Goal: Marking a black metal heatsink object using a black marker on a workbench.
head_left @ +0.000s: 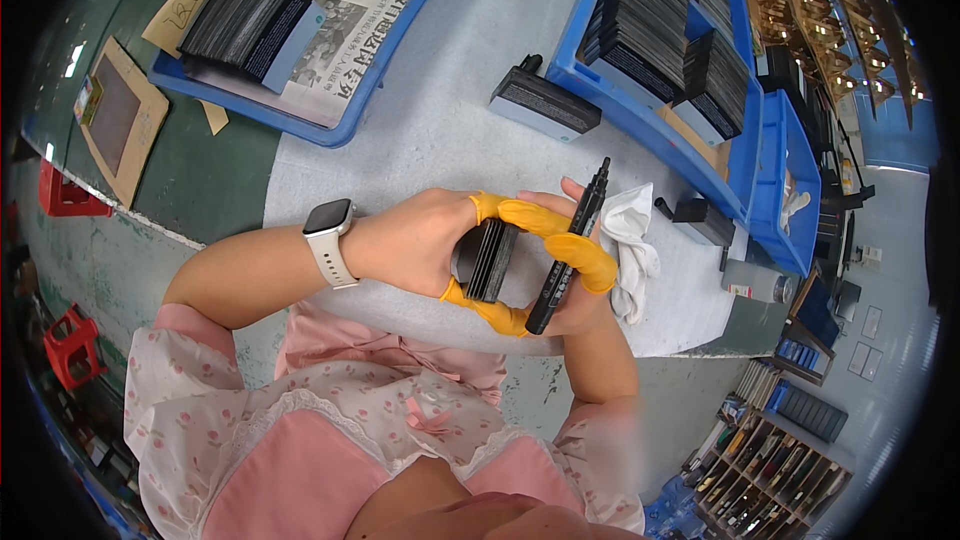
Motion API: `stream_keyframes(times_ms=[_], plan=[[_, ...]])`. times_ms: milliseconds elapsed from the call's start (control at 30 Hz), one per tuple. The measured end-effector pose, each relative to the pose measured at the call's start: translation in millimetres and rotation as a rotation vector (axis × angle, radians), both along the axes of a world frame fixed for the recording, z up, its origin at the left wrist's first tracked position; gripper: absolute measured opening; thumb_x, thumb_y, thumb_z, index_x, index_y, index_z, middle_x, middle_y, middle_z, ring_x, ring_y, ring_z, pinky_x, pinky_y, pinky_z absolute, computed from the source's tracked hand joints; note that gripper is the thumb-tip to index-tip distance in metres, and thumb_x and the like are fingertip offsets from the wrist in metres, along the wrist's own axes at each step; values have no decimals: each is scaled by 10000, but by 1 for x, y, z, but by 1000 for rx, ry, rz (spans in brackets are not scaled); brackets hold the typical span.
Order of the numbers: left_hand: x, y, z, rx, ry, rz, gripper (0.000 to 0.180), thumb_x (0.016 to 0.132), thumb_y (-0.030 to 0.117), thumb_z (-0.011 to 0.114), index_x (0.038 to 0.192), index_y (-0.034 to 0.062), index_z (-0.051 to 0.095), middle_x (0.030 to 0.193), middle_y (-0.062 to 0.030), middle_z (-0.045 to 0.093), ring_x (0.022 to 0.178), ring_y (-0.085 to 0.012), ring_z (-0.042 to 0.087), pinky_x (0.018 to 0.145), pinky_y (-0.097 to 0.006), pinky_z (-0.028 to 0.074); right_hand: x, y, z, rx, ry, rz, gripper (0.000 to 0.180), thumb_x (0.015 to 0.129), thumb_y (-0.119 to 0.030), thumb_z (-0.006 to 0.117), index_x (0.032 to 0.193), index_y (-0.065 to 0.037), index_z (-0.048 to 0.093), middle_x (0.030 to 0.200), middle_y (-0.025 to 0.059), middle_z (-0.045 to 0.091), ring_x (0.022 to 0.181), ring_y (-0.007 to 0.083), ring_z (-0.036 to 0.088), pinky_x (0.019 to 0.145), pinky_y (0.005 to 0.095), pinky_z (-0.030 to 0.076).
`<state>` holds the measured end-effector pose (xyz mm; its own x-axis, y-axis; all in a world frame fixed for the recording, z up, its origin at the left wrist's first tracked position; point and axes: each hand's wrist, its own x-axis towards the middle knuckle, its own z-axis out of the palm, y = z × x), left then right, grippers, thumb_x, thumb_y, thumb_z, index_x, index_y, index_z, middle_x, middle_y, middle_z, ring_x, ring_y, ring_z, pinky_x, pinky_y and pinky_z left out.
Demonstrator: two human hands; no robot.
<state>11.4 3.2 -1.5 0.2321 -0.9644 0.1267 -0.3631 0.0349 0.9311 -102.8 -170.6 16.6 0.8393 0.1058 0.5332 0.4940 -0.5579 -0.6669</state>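
The left hand (pixel 415 240) grips a stack of dark cards (pixel 488 260) above the bench (pixel 420 130). The right hand (pixel 565 275) grips a black marker (pixel 568 250), touching the stack. Marking looks underway; steady holding needed.

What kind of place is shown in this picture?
Probably a small factory or workshop bench. Blue plastic trays hold rows of thin black plates, both hands wear yellow rubber finger cots, and the right hand holds a black marker pen.

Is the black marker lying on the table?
No, the right hand holds the black marker up, beside the dark stack of plates gripped by both hands.
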Motion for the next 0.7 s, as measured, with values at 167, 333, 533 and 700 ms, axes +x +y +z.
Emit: stream_keyframes(times_ms=[167,333,533,700], plan=[[-1,-1,4,14,-16,1,700,591,258,865,1156,16,531,1020,-159,635,899,-348,640,755,-365,507,-3,-4,-5,16,-40,-8,678,517,-315,866,1094,-106,577,1126,127,633,1070,271,597,1017,497,283],[-2,0,2,-14,-16,21,700,583,238,863,1158,11,534,1013,-161,634,891,-345,639,748,-362,506,-4,-3,0,-7,-4,-20,676,508,-314,867,1088,-102,590,1122,126,629,1046,257,598,1030,475,264],[-2,1,4,-36,0,32,699,577,224,859,1160,7,540,987,-157,638,871,-337,643,735,-357,508,-3,-4,3,-26,3,-28,652,503,-319,870,1060,-100,609,1112,115,634,1031,241,603,1019,468,273],[-2,-1,4,-38,-14,36,704,578,233,860,1164,8,541,973,-155,641,851,-341,645,720,-358,511,-2,-5,4,-18,-3,-13,642,513,-318,873,1058,-102,610,1104,68,655,1053,230,600,1009,472,278]])
